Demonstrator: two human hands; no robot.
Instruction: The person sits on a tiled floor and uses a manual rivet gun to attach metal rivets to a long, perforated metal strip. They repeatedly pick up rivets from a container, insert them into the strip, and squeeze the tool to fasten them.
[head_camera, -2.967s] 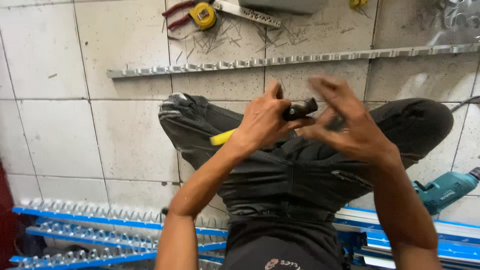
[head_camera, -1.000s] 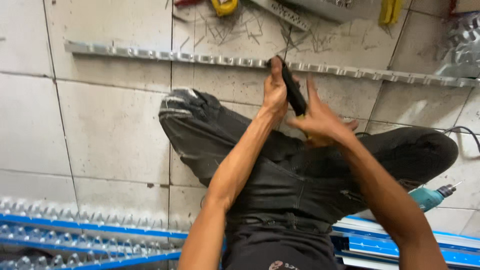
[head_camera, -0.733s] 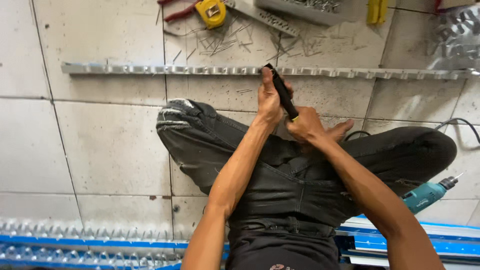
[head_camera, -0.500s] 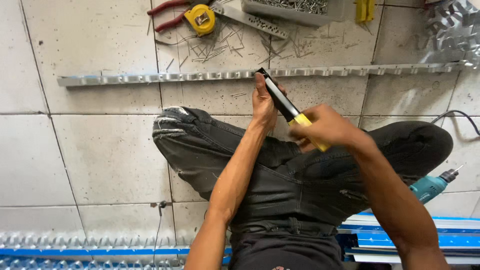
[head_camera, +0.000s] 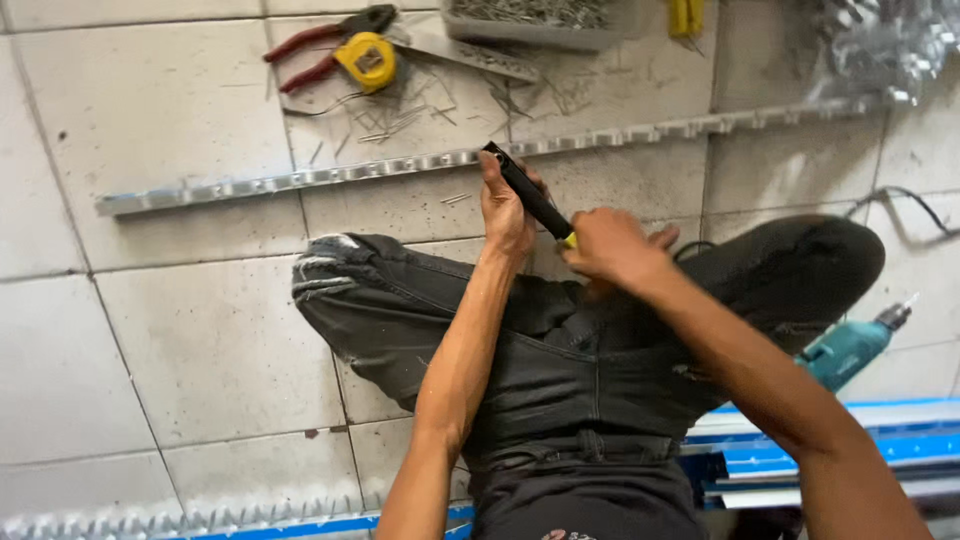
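Observation:
I sit cross-legged on a tiled floor in dark trousers. My left hand grips the black upper part of a rivet tool, whose tip rests on a long notched aluminium strip lying across the tiles. My right hand is closed around the tool's yellow lower handle just above my knee. Both hands hold the same tool, which slants from upper left to lower right.
Behind the strip lie red-handled pliers, a yellow tape measure, loose rivets and a tray of rivets. A teal power drill sits at right by my shoe. Blue-filmed aluminium profiles lie near me.
The tool swung from held across my lap to pointing at the strip, and its tip came down onto the strip. My right hand shifted onto the lower handle.

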